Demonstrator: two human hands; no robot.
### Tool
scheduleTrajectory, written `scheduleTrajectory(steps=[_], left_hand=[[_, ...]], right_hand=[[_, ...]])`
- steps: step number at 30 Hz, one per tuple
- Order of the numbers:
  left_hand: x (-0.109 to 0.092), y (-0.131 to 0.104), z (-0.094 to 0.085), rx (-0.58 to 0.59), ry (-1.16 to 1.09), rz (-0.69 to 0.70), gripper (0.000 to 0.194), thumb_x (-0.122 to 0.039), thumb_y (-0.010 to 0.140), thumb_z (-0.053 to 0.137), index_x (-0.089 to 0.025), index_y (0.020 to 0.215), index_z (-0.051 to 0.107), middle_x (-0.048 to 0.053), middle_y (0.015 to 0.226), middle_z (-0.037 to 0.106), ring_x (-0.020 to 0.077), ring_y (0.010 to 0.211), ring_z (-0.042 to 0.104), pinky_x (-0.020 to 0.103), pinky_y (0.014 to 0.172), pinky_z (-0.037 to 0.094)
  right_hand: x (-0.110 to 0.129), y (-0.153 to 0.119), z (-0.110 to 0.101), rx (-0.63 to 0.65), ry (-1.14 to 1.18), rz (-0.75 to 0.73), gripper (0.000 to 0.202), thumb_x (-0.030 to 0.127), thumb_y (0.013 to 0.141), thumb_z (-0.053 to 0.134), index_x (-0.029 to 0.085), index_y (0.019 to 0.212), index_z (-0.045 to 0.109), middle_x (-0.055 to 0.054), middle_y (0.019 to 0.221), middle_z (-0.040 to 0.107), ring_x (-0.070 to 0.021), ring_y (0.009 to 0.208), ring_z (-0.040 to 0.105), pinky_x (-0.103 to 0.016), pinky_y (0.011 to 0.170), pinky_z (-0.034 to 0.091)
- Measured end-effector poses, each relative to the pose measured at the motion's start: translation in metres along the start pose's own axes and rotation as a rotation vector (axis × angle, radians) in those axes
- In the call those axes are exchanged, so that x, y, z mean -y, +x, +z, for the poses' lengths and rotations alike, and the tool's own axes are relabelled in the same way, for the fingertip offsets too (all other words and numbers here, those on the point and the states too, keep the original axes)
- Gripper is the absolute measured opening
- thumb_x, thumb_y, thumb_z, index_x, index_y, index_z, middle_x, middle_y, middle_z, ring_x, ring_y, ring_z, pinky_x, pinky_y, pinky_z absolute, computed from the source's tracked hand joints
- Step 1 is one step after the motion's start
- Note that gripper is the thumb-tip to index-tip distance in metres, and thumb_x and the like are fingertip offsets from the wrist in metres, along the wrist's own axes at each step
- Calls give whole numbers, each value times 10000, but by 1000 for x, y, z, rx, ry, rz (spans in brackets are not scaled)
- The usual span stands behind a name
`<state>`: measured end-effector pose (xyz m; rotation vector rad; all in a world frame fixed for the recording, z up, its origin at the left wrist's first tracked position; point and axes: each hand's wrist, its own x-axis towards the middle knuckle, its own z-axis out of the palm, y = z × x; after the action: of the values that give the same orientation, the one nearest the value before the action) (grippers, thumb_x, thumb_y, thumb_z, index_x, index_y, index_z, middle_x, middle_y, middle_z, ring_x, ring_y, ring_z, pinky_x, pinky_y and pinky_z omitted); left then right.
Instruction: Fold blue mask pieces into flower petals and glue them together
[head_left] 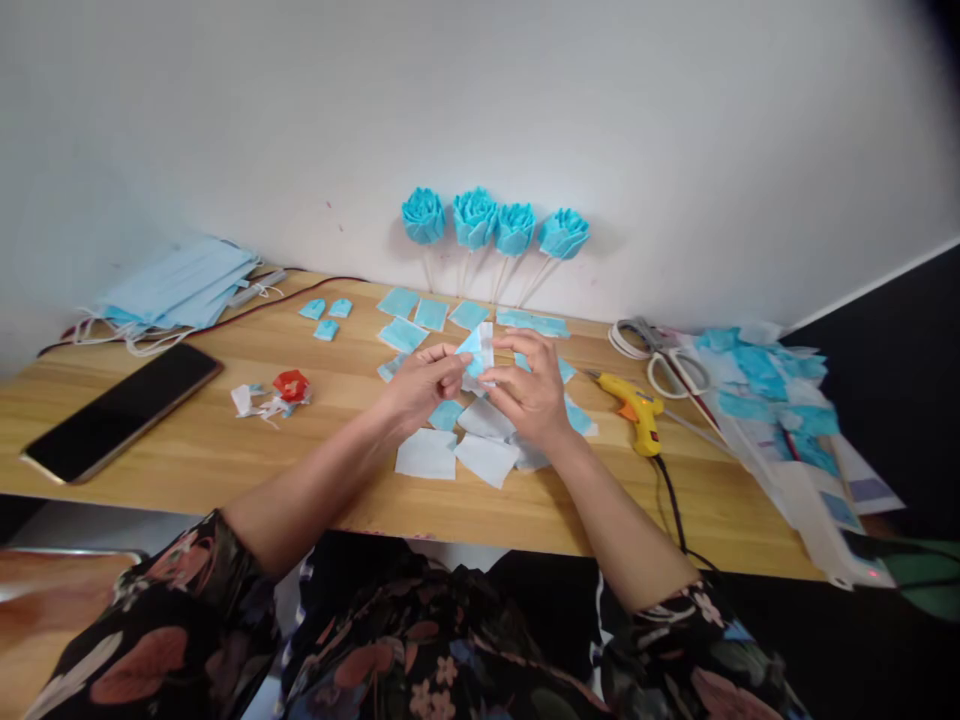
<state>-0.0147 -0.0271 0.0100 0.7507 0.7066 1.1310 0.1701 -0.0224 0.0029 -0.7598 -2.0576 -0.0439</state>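
Between both hands, above the middle of the table, is a small blue and white fabric piece (477,350) with a slanted, folded-looking edge. My left hand (429,382) pinches its left side. The fingers of my right hand (531,388) grip its right side, thumb and fingertips at the white edge. Blue fabric rectangles (402,334) lie behind and around the hands, and white ones (426,454) lie in front, some partly hidden by my right hand. Three small folded blue pieces (325,329) rest to the left.
Blue flowers on sticks (475,218) lean on the wall. A yellow glue gun (634,408), scissors (678,372), blue scraps (757,365) and a white power strip (814,525) are right. Left are masks (176,285), a phone (124,410) and a red item (291,386) with scraps.
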Motion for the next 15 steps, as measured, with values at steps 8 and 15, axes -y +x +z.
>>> scheduleTrajectory(steps=[8, 15], left_hand=[[-2, 0, 0, -7, -20, 8, 324, -239, 757, 827, -155, 623, 544, -81, 496, 353, 52, 472, 345, 206, 485, 302], [-2, 0, -1, 11, -23, -4, 375, -257, 742, 841, -164, 608, 503, -86, 505, 334, 47, 471, 340, 200, 475, 294]], right_hand=[[0, -1, -3, -18, 7, 37, 288, 182, 856, 690, 345, 1086, 635, -34, 1298, 621, -301, 1266, 550, -571, 1027, 468], [-2, 0, -4, -25, -23, 25, 335, 123, 870, 599, 349, 1117, 607, -31, 1315, 622, -292, 1278, 557, -586, 1068, 430]])
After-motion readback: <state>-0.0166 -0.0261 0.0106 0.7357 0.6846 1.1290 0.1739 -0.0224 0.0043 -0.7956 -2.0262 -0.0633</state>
